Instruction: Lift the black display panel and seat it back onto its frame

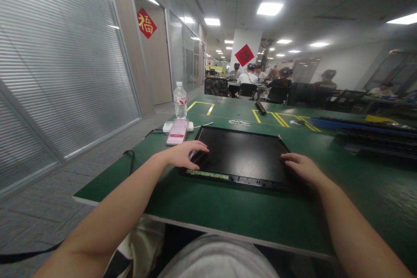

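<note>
Open-plan office with co-workers seated in the background; nearer, a green tabletop [224,210] marked with yellow tape [282,119]. Black framed panel [243,150] lies flat on it, dark face up, directly in front of the person, one long side toward them. Lying flat probably lets the tabletop take the weight, so the hands need only steady the edges. Strip of green circuit board [208,174] shows along the near side, left half; face-up placement likely leaves it exposed and in reach.

Left hand [189,154] at the panel's left edge: thumb low by the near corner, fingers spread over the rim, not closed. Right hand [301,167] at the opposite edge, fingers bent inward, fingertips at the rim; can't tell whether it grips. Opposite-side placement looks chosen for balance. Both forearms reach forward from the near side, angled inward, wrists low.

Phone [177,132] and water bottle [180,100] stand off past the left hand, presumably out of the way. Dark stacked items [374,139] sit far right, blurred.
</note>
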Motion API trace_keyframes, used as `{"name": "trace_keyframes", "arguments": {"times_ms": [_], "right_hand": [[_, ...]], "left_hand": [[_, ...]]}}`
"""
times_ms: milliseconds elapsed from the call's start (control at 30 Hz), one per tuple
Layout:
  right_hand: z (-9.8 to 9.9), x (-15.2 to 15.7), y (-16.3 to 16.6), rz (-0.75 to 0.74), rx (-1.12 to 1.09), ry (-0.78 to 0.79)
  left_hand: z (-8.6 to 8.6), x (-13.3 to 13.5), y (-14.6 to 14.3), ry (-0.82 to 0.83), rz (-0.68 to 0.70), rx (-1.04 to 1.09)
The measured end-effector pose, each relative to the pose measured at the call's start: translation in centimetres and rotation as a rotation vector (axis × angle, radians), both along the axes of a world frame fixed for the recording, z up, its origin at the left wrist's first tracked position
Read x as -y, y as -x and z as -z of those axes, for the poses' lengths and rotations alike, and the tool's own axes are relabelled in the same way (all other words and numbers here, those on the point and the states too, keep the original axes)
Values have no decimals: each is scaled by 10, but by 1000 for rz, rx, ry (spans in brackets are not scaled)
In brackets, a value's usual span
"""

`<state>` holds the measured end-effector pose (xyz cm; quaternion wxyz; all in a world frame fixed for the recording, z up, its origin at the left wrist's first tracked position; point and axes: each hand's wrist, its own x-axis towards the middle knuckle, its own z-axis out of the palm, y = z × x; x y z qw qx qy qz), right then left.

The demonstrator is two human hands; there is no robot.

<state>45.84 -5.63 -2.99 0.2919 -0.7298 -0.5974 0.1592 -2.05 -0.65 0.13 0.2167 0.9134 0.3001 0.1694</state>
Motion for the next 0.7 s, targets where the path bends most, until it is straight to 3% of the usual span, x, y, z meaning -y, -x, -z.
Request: {"name": "trace_keyframes", "arguments": {"times_ms": [700], "right_hand": [[7, -2, -6, -41, 21, -29]], "left_hand": [[-1, 1, -3, -34, 23, -35]]}}
